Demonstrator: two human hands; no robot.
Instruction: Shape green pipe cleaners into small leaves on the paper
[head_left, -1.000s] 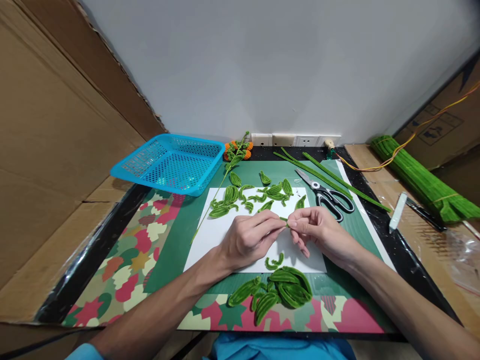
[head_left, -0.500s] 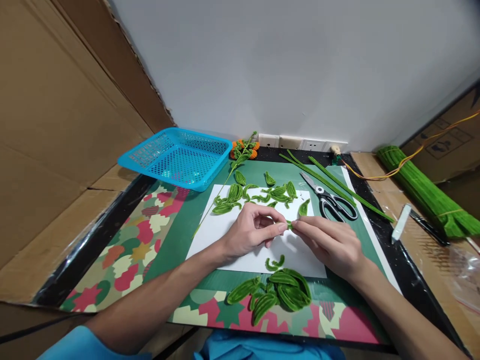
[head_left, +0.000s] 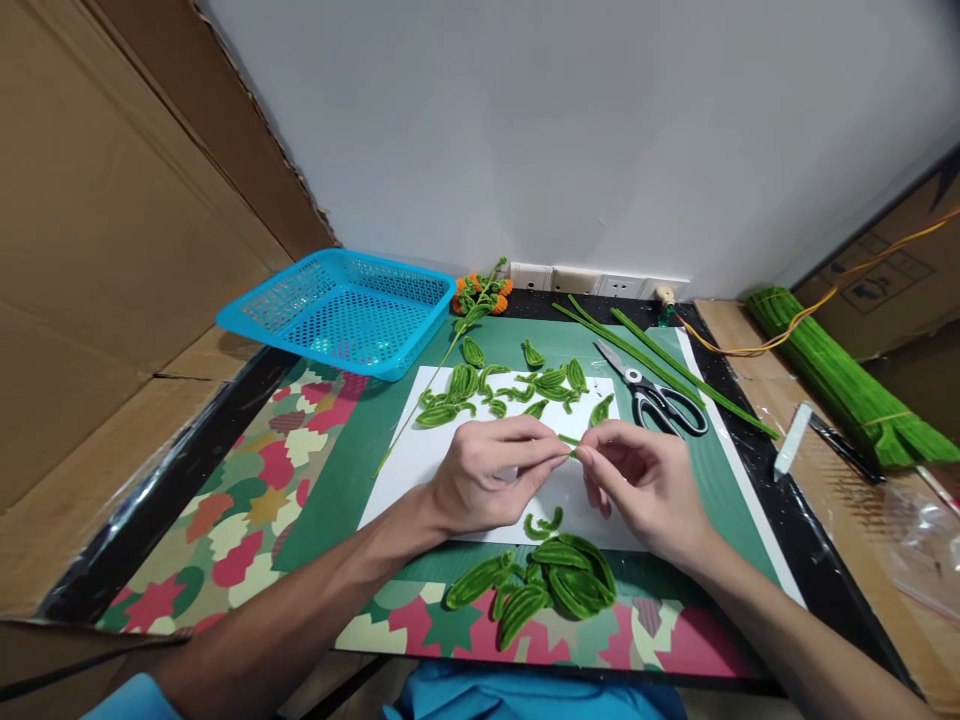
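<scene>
Over the white sheet (head_left: 420, 462), my left hand (head_left: 491, 475) and my right hand (head_left: 641, 480) meet fingertip to fingertip. Both pinch a short piece of green pipe cleaner (head_left: 571, 447), mostly hidden by the fingers. Behind them lie several green pipe-cleaner leaves (head_left: 463, 382) and small curled bits. Closer to me, a pile of larger green leaves (head_left: 574, 580) rests at the mat's front edge, with two small curled pieces (head_left: 544, 523) just beyond it.
Scissors (head_left: 651, 392) and long green pipe cleaners (head_left: 675, 370) lie at right on the green mat (head_left: 337, 480). A blue basket (head_left: 337, 310) stands back left, near an orange flower stem (head_left: 480, 300). A thick pipe-cleaner bundle (head_left: 840, 380) and a utility knife (head_left: 795, 440) lie far right.
My left fingers have closed into a tighter pinch and the right hand has turned, its thumb now facing me. The whole view has shifted slightly.
</scene>
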